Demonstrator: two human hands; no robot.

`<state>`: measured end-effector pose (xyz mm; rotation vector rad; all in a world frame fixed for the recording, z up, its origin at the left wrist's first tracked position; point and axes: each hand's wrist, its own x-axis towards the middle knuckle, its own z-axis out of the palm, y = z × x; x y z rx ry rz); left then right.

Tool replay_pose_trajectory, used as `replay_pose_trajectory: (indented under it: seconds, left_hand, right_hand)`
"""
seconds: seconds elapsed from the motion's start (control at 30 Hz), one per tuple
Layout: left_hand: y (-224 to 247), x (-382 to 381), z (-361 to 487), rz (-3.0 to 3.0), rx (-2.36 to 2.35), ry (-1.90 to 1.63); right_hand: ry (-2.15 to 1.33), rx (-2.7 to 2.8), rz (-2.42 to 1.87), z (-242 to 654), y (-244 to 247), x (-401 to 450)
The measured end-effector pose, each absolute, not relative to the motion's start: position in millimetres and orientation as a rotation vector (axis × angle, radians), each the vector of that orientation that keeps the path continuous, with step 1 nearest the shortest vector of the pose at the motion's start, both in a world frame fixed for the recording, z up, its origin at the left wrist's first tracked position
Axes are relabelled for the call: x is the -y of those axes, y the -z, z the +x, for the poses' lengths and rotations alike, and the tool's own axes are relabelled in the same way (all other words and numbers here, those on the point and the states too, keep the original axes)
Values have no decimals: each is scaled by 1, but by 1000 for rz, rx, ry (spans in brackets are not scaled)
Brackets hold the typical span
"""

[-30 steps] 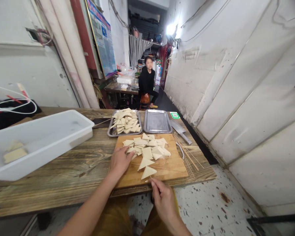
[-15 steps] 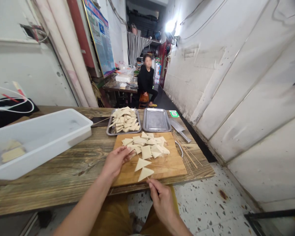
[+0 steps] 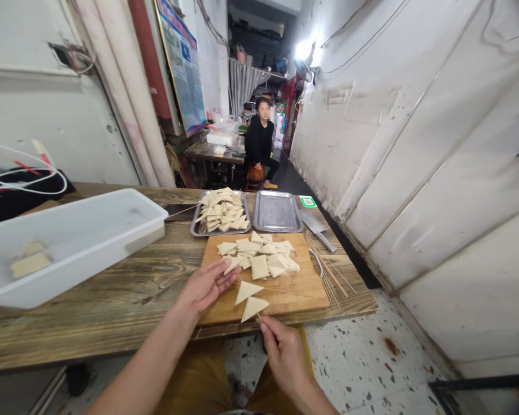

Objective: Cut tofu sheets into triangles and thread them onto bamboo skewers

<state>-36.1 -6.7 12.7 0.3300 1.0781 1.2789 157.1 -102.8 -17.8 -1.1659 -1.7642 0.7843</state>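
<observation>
Pinched in my right hand [image 3: 283,349] is the lower end of a thin skewer, near the front edge of the wooden board [image 3: 294,297]. Two pale triangular pieces [image 3: 254,308] are threaded on that skewer above my fingers. My left hand [image 3: 207,285] holds another pale piece [image 3: 232,264] between thumb and fingers, by the skewer's far end. A heap of pale folded pieces [image 3: 259,267] lies on the board just beyond. One loose skewer [image 3: 285,291] lies across the board.
Behind the board stand a metal tray [image 3: 196,227] piled with skewered pieces and a bare metal tray [image 3: 278,211]. A cleaver [image 3: 318,229] and skewers [image 3: 335,276] lie right, a white tub [image 3: 142,230] left. A person [image 3: 259,138] sits beyond.
The view has shifted slightly. My left hand has turned a little, its fingers now more visible, with the piece still in it. My right hand keeps its hold on the skewer.
</observation>
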Motion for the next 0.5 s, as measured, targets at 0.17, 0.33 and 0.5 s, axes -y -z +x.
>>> replay_pose_trajectory:
  seconds: [0.17,0.33,0.5]
  left_hand:
    - [-14,8,-36,340,-1074,-1269]
    - [-16,9,-35,335,-1088,-1268]
    - [-15,9,-35,341,-1086,-1261]
  right_hand:
    - [-780,1770,-1173,156,19,101]
    - [-795,1782,-1176,156,17,101]
    - [-796,1798,-1178,155,14,100]
